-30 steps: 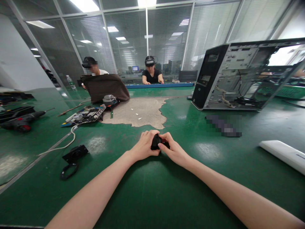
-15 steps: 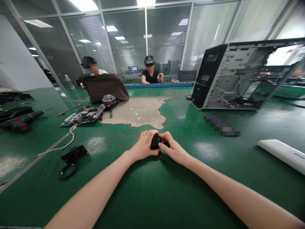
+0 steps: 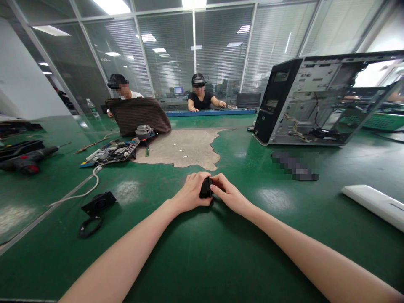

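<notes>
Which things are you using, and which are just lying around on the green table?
In use:
small black thing, in left hand; right hand touches it

Seemingly just lying about:
drill
circuit board
computer case

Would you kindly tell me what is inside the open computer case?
Pale cables and a black part show inside the case; whatever sits directly behind its front panel is hidden.

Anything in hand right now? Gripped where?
A small black object: the left hand grips it from its left side; the right hand has its thumb at the right edge. Finer detail can't be told.
</notes>
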The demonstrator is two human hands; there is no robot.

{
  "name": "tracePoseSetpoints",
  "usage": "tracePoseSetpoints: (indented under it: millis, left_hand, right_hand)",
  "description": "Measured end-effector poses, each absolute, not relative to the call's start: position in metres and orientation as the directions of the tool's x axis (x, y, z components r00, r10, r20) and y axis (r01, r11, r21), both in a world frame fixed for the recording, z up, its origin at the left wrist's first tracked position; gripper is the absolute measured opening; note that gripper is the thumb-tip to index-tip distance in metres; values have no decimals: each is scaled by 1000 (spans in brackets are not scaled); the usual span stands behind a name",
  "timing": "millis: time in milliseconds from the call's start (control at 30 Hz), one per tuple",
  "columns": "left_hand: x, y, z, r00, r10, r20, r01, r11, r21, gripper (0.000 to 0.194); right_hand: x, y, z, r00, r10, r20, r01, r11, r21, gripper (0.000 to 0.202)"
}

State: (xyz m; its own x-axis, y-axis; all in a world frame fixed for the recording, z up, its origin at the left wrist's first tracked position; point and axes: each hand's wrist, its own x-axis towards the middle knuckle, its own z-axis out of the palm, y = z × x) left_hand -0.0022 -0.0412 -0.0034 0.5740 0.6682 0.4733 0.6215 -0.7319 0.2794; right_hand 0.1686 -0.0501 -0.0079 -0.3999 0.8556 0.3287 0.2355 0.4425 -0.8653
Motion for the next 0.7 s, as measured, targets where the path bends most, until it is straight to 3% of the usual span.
tracePoseSetpoints:
  millis: [367, 700]
  left_hand:
    - [-2, -41, -5, 570, 666, 481, 628, -731, 268, 61]
    - [-2, -41, -4, 570, 667, 479, 619, -733, 284, 59]
  right_hand:
    - [165, -46, -13, -322, 875, 360, 175, 429, -886, 12]
    - [172, -56, -9, -396, 843, 364, 192, 464, -865, 15]
